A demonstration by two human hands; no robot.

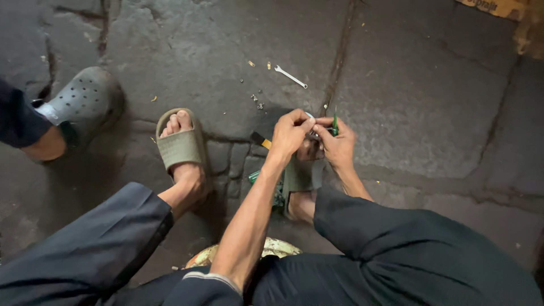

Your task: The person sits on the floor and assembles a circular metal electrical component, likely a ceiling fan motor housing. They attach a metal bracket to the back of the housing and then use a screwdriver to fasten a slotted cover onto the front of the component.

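At nine o'clock in the head view sits another person's foot in a grey perforated clog [85, 105], well apart from the work. Moving right, the wearer's own foot rests in an olive slide sandal [180, 146] on the cracked stone floor [430, 102].

At centre, I note the left hand [289, 136] with fingers curled and its fingertips pressed together in a pinch on a small part [313, 135], which I cannot identify (it is largely hidden between the two hands). The right hand [339, 146] meets it from three o'clock, also closed in a pinch on the same part, with a slim green tool [335, 123] standing upright just beside its fingers. The part is held in the air above the second sandalled foot [301, 181].

Hazards, in my judgement:
- The part is tiny and held over rough, seamed stone; a slip of either pinch would likely send it into a crack.
- The green tool points close to the fingers; a sudden slip under force could jab the opposite hand.
- Bare toes lie directly below the work and are exposed to anything dropped.
- Small fasteners [258, 102] and a little spanner [290, 76] lie loose at twelve o'clock, easily scattered or lost by a shifting foot.
- A yellow-and-black handled tool [260, 140] lies just beside the left wrist, within knocking range.
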